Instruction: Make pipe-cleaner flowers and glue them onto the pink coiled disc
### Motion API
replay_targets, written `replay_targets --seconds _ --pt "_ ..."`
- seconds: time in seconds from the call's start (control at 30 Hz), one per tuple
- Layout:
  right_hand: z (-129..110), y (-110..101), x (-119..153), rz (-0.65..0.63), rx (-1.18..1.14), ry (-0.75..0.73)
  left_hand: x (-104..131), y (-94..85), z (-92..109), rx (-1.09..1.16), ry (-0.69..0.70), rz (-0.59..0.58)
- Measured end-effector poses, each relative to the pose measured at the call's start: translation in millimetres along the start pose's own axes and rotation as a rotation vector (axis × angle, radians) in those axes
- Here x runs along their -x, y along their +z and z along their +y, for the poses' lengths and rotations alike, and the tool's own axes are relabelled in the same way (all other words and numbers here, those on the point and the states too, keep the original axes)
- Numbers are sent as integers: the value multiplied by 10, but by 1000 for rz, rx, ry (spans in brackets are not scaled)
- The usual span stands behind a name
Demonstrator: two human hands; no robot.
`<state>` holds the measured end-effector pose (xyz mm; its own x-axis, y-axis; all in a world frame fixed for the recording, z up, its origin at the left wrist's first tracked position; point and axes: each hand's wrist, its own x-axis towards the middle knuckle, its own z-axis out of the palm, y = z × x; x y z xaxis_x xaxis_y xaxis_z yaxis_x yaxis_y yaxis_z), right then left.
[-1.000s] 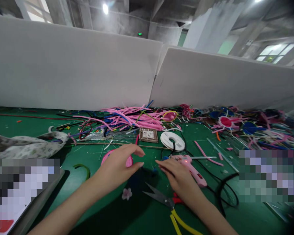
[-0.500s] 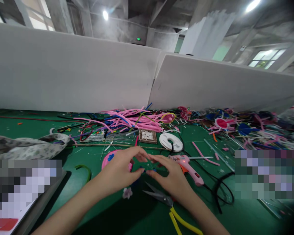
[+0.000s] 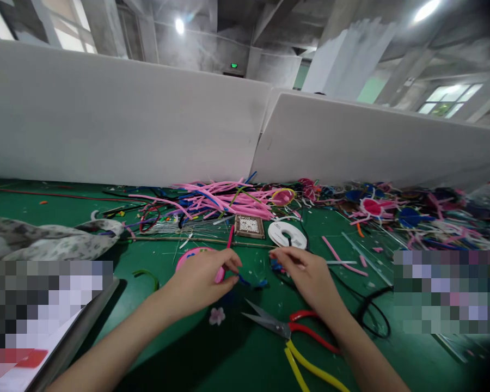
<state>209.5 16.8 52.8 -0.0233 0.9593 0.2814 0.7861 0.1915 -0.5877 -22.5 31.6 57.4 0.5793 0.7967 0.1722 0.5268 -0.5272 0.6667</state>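
My left hand (image 3: pixel 204 275) hovers over the green table beside a round pink piece (image 3: pixel 181 264), which it partly hides. Its fingers are curled, with a gap between thumb and fingertips. Small blue pieces (image 3: pixel 262 283) lie near those fingertips. My right hand (image 3: pixel 306 272) is apart from the left, thumb and forefinger pinched together; what they hold cannot be made out. A small blue thing (image 3: pixel 275 265) shows just below the pinch. Scissors (image 3: pixel 275 326) with red and yellow on the handles lie open below the hands, near a pale flower (image 3: pixel 217 316).
Behind the hands are a white spool (image 3: pixel 275 234), a small framed tray of white bits (image 3: pixel 249 234) and a heap of pink strips (image 3: pixel 228 201). A black cable (image 3: pixel 367 307) curls at right. Patterned cloth (image 3: pixel 90 242) lies left; a white partition (image 3: pixel 126 120) stands behind.
My right hand has moved right, away from my left, over the spot where the pink glue gun was visible. The scissors' red handle is now uncovered. My left fingers have curled in slightly.
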Motion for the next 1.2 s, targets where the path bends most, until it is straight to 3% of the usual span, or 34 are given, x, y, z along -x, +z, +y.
replay_targets --seconds 0.1,0.2,0.4,0.5,0.6,0.77,0.93,1.03,1.2 --pt "142 -83 19 17 155 -12 119 24 -21 -100 -50 2" --pt "215 -64 82 -87 248 -61 321 129 -70 -183 -85 3" --pt "195 296 206 -269 314 -151 655 394 -157 -106 -11 -24" --pt "142 430 236 -274 333 -170 670 463 -162 -91 51 -16" --pt "101 429 244 -258 316 -195 633 520 -183 -62 92 18" --pt "82 382 178 -115 214 -188 622 619 -250 44 209 123" --pt "15 611 147 -224 200 -293 632 707 -299 67 296 191" --pt "-5 665 106 -252 249 -317 626 735 -303 50 283 221" --pt "151 511 -142 -215 299 -285 645 689 -297 106 169 246"
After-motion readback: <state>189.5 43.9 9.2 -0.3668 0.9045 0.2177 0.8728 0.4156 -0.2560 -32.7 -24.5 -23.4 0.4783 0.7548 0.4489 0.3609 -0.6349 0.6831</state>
